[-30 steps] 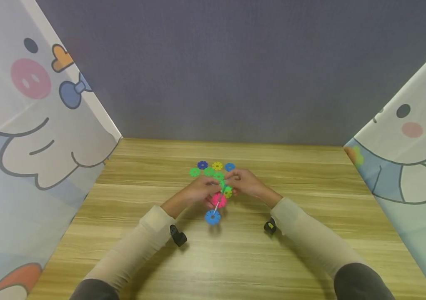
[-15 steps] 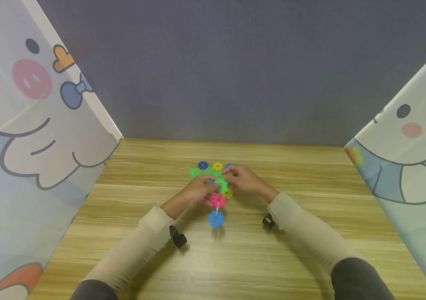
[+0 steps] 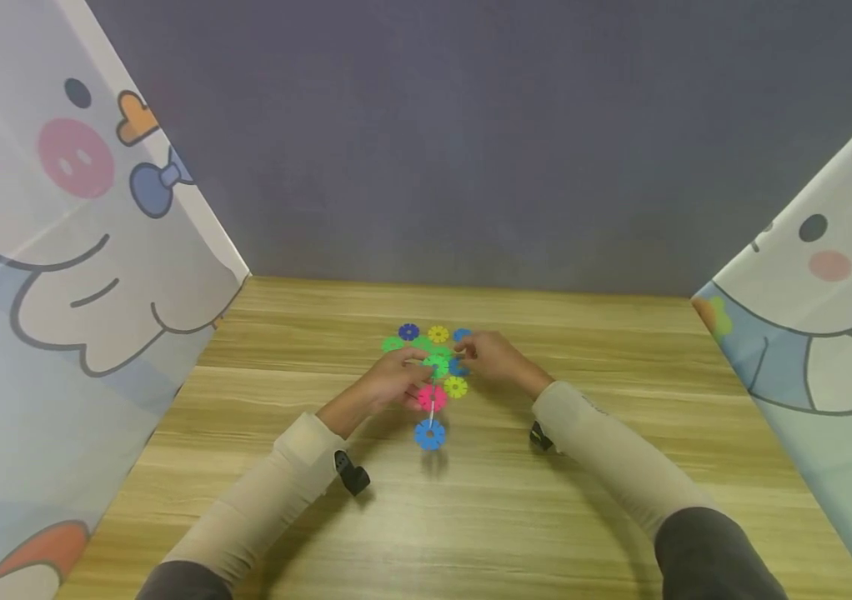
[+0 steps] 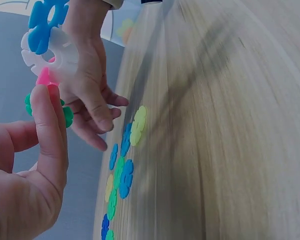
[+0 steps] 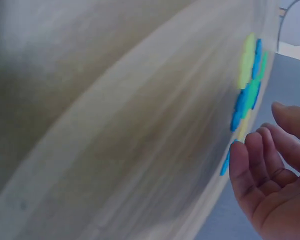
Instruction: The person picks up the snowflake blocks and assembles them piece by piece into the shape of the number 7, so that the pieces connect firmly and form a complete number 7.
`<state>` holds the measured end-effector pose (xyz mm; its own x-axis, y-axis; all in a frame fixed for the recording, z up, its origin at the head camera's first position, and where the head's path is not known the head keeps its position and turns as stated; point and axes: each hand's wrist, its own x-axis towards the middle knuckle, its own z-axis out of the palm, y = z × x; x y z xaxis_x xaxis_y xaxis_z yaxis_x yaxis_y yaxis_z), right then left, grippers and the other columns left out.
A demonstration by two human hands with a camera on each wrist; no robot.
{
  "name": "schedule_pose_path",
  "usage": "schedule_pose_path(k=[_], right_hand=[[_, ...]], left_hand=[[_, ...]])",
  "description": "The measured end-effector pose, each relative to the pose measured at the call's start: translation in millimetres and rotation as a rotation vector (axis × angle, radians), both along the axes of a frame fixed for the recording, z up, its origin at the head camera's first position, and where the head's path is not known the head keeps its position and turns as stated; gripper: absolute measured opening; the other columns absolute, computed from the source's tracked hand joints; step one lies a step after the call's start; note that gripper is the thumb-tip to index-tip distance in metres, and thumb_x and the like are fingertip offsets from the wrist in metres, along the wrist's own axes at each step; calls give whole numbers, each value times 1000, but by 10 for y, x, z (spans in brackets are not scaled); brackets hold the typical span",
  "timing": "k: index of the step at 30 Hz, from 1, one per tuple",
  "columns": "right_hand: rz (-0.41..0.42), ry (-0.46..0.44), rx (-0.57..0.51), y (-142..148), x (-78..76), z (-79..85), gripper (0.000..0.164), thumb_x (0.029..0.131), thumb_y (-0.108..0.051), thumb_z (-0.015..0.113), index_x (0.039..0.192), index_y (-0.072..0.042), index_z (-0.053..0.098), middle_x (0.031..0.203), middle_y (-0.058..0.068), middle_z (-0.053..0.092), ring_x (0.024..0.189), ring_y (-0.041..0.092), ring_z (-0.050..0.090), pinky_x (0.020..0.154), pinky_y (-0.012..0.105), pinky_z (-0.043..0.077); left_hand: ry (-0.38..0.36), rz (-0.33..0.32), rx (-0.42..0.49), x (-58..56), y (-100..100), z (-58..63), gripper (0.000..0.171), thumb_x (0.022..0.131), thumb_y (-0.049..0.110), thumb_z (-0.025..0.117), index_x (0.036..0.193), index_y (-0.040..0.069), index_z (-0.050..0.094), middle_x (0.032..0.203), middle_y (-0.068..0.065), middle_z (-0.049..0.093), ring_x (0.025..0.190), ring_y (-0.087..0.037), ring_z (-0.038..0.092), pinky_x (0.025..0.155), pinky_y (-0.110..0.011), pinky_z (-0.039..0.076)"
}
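Note:
My left hand (image 3: pixel 392 382) pinches a small chain of interlocking plastic snowflake discs, lifted off the table. At its near end is a blue disc (image 3: pixel 422 436), then a white disc (image 4: pixel 65 55) seen edge-on from the head, a pink disc (image 3: pixel 426 401) and a green disc (image 3: pixel 437 365) by my fingertips. To the right of the chain, my right hand (image 3: pixel 493 357) hovers over the loose discs with its fingers loosely bent. Nothing shows between those fingers in the right wrist view, where a blue disc (image 5: pixel 238 112) lies on the table beyond them.
Several loose discs lie flat beyond and beneath the hands, among them a yellow-green disc (image 3: pixel 456 379), a dark blue disc (image 3: pixel 400 332) and a yellow disc (image 3: pixel 431 334). A grey panel (image 3: pixel 426 150) stands behind the wooden table (image 3: pixel 441 525); cartoon-printed panels flank it.
My right hand has drawn away from the chain's green disc, up and slightly right, uncovering a loose blue disc. The left hand keeps its pinch, and the chain has swung slightly.

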<state>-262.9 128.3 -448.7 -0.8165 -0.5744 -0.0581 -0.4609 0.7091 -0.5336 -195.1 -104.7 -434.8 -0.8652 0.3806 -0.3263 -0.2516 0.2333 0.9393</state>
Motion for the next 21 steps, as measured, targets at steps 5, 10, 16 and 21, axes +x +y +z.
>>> schedule_pose_path(k=[5, 10, 16, 21], right_hand=[[-4, 10, 55, -3, -28, -101, 38, 96, -19, 72, 128, 1, 67, 81, 3, 66, 68, 11, 53, 69, 27, 52], [9, 21, 91, -15, -30, -149, 36, 97, -18, 70, 128, 2, 68, 69, 1, 57, 61, 11, 45, 67, 27, 48], [-16, 15, 95, -24, -35, -162, 34, 97, -18, 70, 126, 1, 69, 84, 4, 69, 73, 13, 57, 78, 33, 57], [-32, 0, 86, -21, -36, -164, 32, 96, -18, 72, 121, 1, 69, 95, 8, 71, 86, 18, 63, 85, 37, 59]], left_hand=[[-3, 0, 5, -7, -19, -2, 53, 103, 18, 58, 150, 2, 40, 123, -23, 64, 68, -13, 63, 62, -24, 62], [-5, -8, 11, -19, -30, -19, 53, 103, 18, 58, 151, 3, 39, 127, -25, 62, 66, -12, 61, 60, -22, 61], [-6, -14, 18, -32, -32, -33, 53, 104, 18, 57, 151, 3, 39, 128, -26, 61, 67, -12, 62, 61, -23, 61], [-9, 1, 11, -28, -16, -27, 54, 104, 18, 57, 152, 2, 38, 127, -26, 62, 69, -13, 63, 61, -24, 61]])
